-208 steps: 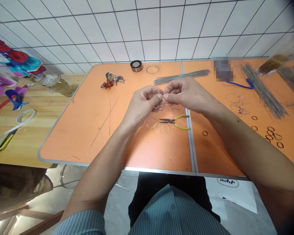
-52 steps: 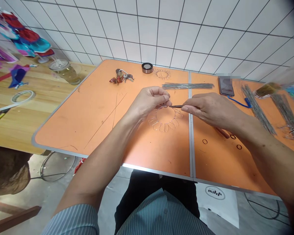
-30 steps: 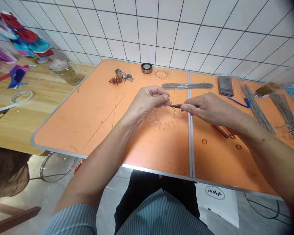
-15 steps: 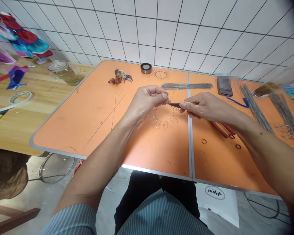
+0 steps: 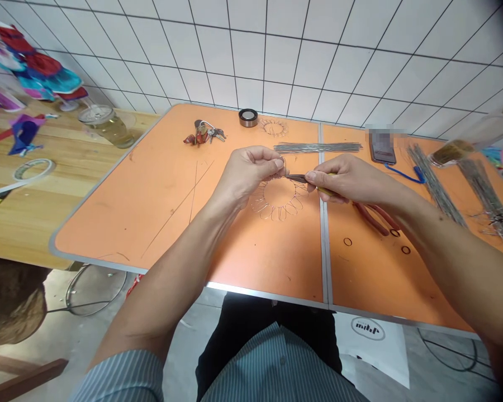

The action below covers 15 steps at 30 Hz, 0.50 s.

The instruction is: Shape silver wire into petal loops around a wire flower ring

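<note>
My left hand pinches the upper edge of a ring of looped thin wire, shaped like a flower with petal loops. My right hand is closed round a pair of pliers, with a bit of yellow handle showing under the fingers. The plier tips point left and meet the wire just beside my left fingertips. Whether the jaws are closed on it is too small to tell. A bundle of straight wires lies just beyond both hands.
Red-handled pliers lie partly under my right forearm, near small dark rings. Toward the back are keys, a tape roll, another wire ring and a phone. More wire bundles lie at right.
The pliers have turned slightly in my right hand, showing more of the yellow handle. My left hand keeps its pinch on the wire ring. The whole view has shifted slightly.
</note>
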### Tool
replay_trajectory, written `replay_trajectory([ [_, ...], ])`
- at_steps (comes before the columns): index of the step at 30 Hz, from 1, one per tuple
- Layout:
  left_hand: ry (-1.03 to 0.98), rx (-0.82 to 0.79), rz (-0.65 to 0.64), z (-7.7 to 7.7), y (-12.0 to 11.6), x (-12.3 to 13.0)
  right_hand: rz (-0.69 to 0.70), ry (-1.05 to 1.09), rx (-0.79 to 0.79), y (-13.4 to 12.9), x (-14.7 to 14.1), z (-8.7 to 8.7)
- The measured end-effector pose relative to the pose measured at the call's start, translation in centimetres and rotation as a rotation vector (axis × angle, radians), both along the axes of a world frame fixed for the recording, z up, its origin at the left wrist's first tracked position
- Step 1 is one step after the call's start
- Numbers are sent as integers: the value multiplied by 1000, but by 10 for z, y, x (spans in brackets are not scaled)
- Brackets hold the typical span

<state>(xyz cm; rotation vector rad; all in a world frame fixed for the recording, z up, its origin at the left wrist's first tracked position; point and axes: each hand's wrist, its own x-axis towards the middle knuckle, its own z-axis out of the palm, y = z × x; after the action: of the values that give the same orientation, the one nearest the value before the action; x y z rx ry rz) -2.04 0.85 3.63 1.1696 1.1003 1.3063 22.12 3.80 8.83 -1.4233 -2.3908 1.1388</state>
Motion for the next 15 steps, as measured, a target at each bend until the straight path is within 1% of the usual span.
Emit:
replay_trajectory([
  [6, 3, 12, -4, -1, 1, 0, -33, 34, -40, -2, 1, -3],
  [12, 21, 24, -15, -1, 0, 1, -22, 90, -148, 0, 2, -6],
  [15, 33, 25, -17, -1, -1, 2, -23, 83, -166, 2, 5, -9],
])
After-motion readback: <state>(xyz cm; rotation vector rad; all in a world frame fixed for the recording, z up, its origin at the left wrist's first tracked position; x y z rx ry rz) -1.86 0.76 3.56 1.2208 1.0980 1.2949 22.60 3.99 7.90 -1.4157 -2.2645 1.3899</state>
